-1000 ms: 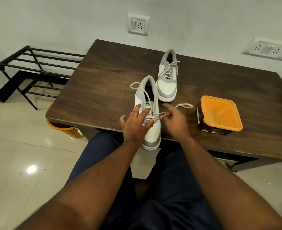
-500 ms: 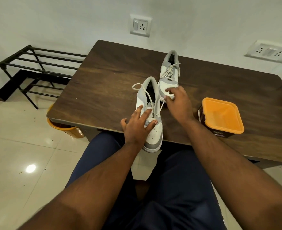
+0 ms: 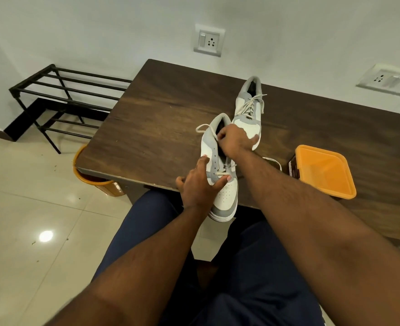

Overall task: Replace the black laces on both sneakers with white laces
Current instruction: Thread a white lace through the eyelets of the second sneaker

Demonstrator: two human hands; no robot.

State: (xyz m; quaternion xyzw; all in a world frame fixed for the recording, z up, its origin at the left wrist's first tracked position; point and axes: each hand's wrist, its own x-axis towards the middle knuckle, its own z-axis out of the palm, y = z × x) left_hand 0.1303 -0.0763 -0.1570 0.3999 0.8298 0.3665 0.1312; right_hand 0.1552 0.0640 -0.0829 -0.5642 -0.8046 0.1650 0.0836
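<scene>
Two white-and-grey sneakers lie on a dark wooden table (image 3: 161, 118). The near sneaker (image 3: 225, 196) hangs with its toe over the front edge and has a white lace (image 3: 202, 127) threaded only through its lowest eyelets. My left hand (image 3: 197, 184) holds this shoe at its left side, thumb across the lowest lace bar. My right hand (image 3: 233, 143) reaches over the shoe's tongue and pinches the lace near the collar. The far sneaker (image 3: 248, 114) is fully laced in white.
An orange-lidded brown box (image 3: 323, 170) sits at the right of the table, with a loose lace end (image 3: 273, 160) beside it. An orange bin (image 3: 95, 182) stands under the left corner. A black metal rack (image 3: 60, 100) is on the floor at left.
My right hand has moved from the table beside the toe, up past the far shoe's toe, to the near shoe's collar, where it takes the lace. My left hand stays on the shoe.
</scene>
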